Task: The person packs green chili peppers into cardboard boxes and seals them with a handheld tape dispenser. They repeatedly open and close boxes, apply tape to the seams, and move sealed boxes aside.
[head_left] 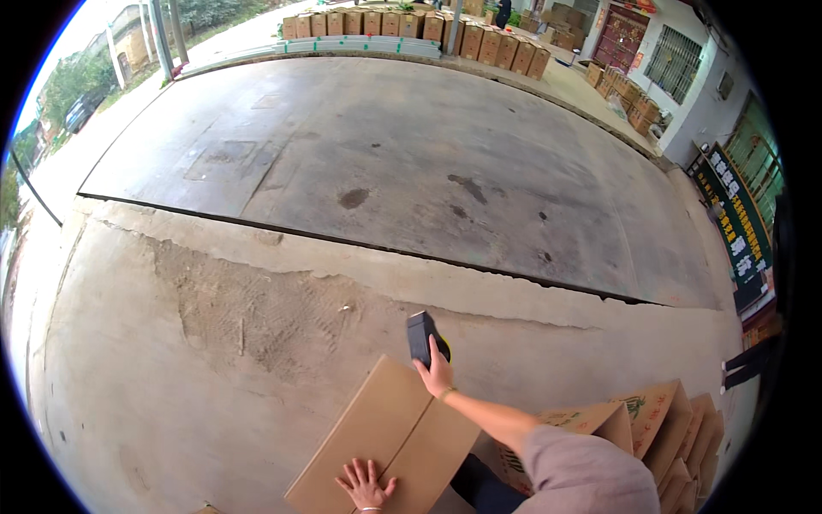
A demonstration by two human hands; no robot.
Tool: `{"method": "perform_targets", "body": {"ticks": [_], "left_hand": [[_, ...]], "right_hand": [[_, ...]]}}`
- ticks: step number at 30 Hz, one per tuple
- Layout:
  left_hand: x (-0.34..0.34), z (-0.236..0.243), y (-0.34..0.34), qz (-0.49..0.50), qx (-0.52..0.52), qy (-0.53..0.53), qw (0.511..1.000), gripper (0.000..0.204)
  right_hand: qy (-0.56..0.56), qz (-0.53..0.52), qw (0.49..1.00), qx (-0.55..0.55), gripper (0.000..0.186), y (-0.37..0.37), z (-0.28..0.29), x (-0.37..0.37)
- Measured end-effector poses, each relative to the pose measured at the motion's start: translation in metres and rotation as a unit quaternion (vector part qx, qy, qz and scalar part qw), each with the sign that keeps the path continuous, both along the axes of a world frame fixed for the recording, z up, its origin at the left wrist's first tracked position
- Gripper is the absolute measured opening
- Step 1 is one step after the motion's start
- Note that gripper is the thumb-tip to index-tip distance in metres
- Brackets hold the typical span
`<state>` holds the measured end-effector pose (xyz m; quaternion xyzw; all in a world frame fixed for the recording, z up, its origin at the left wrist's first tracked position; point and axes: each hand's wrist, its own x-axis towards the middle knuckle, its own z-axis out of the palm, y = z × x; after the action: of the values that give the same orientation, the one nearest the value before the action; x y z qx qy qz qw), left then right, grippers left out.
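Note:
A plain brown cardboard box [390, 428] sits at the lower middle, tilted in view, with a straight seam running across its upper face. My left hand [366, 488] lies flat on that face beside the seam, fingers spread. Beyond the box's far edge, my right hand [435, 368] is wrapped round a black tape dispenser [419, 336] with a yellow edge on its rounded side. The dispenser is held up apart from the box. Part of the fingers' grip is hidden behind the tool.
Printed cardboard boxes [659, 420], standing with open ends, crowd the lower right by my right arm. A dark gap [342, 240] crosses the concrete ground, with a rough broken patch [248, 308] nearer. Stacked cartons [368, 23] line the far side; a signboard [732, 214] stands at right.

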<state>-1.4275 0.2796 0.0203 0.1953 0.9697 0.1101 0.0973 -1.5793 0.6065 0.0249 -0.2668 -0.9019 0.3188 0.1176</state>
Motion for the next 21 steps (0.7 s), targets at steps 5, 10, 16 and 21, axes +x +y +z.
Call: {"method": "perform_targets", "body": {"ticks": [5,10,16,21], "left_hand": [[0.012,-0.025,-0.009,0.023,-0.024,0.022,0.999,0.074],[-0.004,-0.019,-0.011,0.070,0.115,0.063,0.989,0.033],[-0.072,-0.009,-0.045,0.445,0.515,-0.565,0.467,0.036],[-0.138,-0.024,-0.032,0.342,0.452,-0.680,0.465,0.030]], "right_hand": [[0.026,0.304,0.923,-0.235,0.070,-0.106,0.103,0.068],[-0.022,0.174,0.900,-0.398,0.054,-0.155,0.024,0.143],[-0.068,0.227,0.901,-0.364,0.041,-0.154,0.020,0.142],[-0.106,0.213,0.894,-0.379,0.037,-0.154,0.026,0.147]]}}
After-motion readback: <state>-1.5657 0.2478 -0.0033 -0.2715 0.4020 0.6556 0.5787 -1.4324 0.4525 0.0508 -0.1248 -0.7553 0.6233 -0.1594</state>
